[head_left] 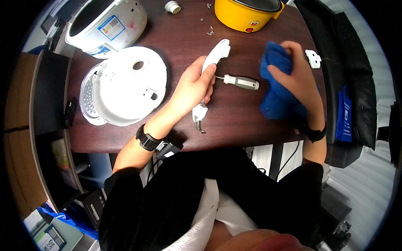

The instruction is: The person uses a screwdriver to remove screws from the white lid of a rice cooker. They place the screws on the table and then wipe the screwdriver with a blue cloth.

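My left hand (193, 85) is closed round the middle of a curved white plastic handle (216, 53), which looks like part of a rice cooker. A bent metal piece sticks out of its near end. Just right of that hand lies a screwdriver (241, 82) with a grey and white grip, its shaft pointing toward the hand. Over at the right, my right hand (295, 73) grips a bunched blue cloth (278, 96), fingers and thumb pressed into its upper part. The lower part of the cloth rests on the table. Slight blur shows on the right hand.
A white round lid (125, 90) overlaps a perforated plate (87, 98) at left. Behind stand a white rice cooker body (125, 31) and a yellow pot (238, 16). Several screws (210, 31), a white cap (172, 7) and a small white bracket (313, 59) lie on the brown table (184, 29).
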Motion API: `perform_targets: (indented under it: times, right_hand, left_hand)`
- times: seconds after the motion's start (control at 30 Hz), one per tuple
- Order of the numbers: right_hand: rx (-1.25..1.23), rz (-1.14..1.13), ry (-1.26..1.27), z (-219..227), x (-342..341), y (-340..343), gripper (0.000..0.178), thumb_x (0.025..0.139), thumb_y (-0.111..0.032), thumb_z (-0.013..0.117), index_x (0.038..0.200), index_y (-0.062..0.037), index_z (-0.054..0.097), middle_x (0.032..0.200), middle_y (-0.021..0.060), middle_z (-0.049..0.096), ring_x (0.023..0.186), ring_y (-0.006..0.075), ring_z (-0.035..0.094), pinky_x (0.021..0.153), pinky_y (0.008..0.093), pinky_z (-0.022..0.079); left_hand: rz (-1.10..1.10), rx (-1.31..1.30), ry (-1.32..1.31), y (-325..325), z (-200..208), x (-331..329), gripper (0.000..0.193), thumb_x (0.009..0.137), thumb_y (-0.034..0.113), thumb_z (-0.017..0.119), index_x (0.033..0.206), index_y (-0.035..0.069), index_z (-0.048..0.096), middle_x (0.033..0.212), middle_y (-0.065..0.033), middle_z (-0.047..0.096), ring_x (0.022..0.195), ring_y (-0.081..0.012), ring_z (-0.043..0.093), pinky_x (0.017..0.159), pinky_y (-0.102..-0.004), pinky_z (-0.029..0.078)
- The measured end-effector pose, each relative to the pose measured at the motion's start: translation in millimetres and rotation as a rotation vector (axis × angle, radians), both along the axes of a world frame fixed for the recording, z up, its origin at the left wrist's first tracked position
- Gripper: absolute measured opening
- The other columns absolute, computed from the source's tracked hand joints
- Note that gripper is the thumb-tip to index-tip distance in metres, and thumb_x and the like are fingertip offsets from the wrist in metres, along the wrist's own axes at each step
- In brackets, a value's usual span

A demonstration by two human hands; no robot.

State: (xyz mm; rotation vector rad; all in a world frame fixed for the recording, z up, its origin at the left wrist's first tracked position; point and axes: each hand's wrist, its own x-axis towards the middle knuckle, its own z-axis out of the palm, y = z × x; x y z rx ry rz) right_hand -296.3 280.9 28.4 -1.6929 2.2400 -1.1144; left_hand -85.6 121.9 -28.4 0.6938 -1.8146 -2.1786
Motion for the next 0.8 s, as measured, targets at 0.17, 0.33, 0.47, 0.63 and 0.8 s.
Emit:
perform_targets:
  times: [0.17, 0.33, 0.47, 0.63, 0.8]
  right_hand:
    - [-0.037, 0.197, 0.160, -2.7, 24.0, -41.9, 0.037, 0.080, -0.024, 0.069, 0.111, -0.0093, 0.055, 0.097, 0.0147, 0.063, 0.087, 0.0327, 0.064, 0.072, 0.0359, 0.051]
    - [-0.115, 0.214, 0.198, -14.4, 29.9, -53.8, 0.031, 0.081, -0.024, 0.068, 0.106, -0.0086, 0.059, 0.089, 0.0131, 0.064, 0.079, 0.0336, 0.064, 0.066, 0.0382, 0.051]
    - [-0.112, 0.162, 0.221, -22.7, 28.8, -55.6, 0.027, 0.081, -0.025, 0.067, 0.102, -0.0087, 0.061, 0.084, 0.0129, 0.064, 0.072, 0.0334, 0.064, 0.061, 0.0381, 0.051]
    - [0.076, 0.128, 0.375, -24.1, 18.7, -53.9, 0.026, 0.082, -0.028, 0.065, 0.100, -0.0095, 0.062, 0.078, 0.0137, 0.064, 0.071, 0.0321, 0.064, 0.059, 0.0379, 0.051]
    - [0.139, 0.064, 0.248, -30.0, 2.3, -56.3, 0.031, 0.082, -0.032, 0.066, 0.100, -0.0079, 0.059, 0.084, 0.0152, 0.066, 0.075, 0.0329, 0.066, 0.066, 0.0399, 0.052]
  left_hand:
    - [-0.004, -0.084, -0.019, 3.2, 9.2, 0.6, 0.018, 0.101, 0.020, 0.041, 0.106, 0.003, 0.047, 0.073, -0.0007, 0.049, 0.043, -0.0068, 0.043, 0.039, -0.0213, 0.037]
    - [0.054, -0.541, -0.068, 8.8, 6.7, 5.7, 0.023, 0.099, 0.022, 0.045, 0.112, 0.003, 0.050, 0.061, -0.0015, 0.050, 0.047, -0.0093, 0.049, 0.044, -0.0251, 0.039]
    - [0.071, -0.744, -0.044, 5.5, 6.6, 7.1, 0.025, 0.098, 0.019, 0.046, 0.117, 0.003, 0.051, 0.063, -0.0052, 0.053, 0.053, -0.0132, 0.053, 0.051, -0.0290, 0.041]
    - [0.112, -0.637, -0.003, 8.0, 21.7, 7.7, 0.023, 0.097, 0.018, 0.047, 0.111, 0.000, 0.052, 0.064, -0.0126, 0.056, 0.053, -0.0221, 0.057, 0.052, -0.0340, 0.043]
    - [0.153, -0.309, 0.050, 5.5, 29.1, 7.9, 0.021, 0.099, 0.019, 0.045, 0.108, 0.001, 0.052, 0.063, -0.0040, 0.051, 0.045, -0.0116, 0.048, 0.044, -0.0282, 0.039]
